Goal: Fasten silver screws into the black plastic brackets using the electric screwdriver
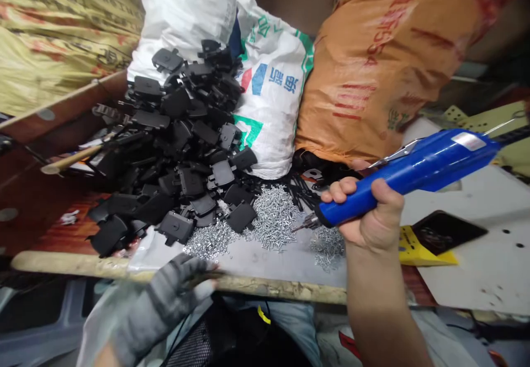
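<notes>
My right hand [368, 212], bare, is wrapped round a blue electric screwdriver [414, 171], which slants down to the left. Its bit points at a heap of small silver screws [275, 218]. My left hand [169, 295] wears a grey striped glove with bare fingertips. It rests by the table's front edge, fingers stretched and thumb apart, and nothing shows plainly between them. Just beyond it lies a scatter of tiny silver nuts [211, 240]. A large pile of black plastic parts [190, 182] rises behind the nuts. One black part [177, 227] lies close beyond my left hand.
White woven sacks [273, 91] and an orange sack [368, 80] stand at the back, a yellow sack [62, 41] at the left. A wooden handle [74, 160] sticks out by the pile. A dark phone-like slab [449, 232] lies on a yellow holder [426, 256] at the right.
</notes>
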The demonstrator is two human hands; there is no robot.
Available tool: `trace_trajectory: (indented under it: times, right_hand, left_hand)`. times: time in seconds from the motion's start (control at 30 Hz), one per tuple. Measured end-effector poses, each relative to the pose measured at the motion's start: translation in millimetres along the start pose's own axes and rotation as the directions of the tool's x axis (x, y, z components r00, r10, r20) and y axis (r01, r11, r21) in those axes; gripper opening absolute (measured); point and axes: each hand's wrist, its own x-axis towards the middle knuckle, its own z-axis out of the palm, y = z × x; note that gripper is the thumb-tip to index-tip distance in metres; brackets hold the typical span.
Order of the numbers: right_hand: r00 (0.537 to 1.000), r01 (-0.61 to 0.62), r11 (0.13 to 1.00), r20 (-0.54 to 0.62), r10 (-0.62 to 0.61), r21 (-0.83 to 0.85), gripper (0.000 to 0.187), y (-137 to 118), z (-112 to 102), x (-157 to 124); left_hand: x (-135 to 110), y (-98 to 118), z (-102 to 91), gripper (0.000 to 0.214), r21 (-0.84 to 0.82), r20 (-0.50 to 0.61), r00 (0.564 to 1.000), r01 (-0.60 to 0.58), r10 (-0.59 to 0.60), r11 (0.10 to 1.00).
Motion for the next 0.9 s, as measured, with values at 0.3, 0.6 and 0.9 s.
trace_trajectory:
  times: [0.3,0.6,0.9]
  right_hand:
    - [0.992,-0.069,0.991,0.109,0.056,0.115,0.037,-14.0,22.0,-22.8]
    - [0.973,0.032,0.998,0.231,-0.019,-0.053,0.04,-5.9,-10.9,-30.3]
    - [0.895,0.059,0.833,-0.34,-0.288,-0.55,0.047,-3.1,-65.1,-10.8]
  left_hand:
    - [55.8,113.9,94.5,0.032,-0.101,0.314,0.803,-0.502,0.507,0.859]
    - [81.6,77.4,103.1,0.036,-0.308,0.591,0.61,-0.434,0.528,0.847]
    - [178.8,45.4,25.2,0.057,0.696,-0.035,0.922,-0.255,0.386,0.671]
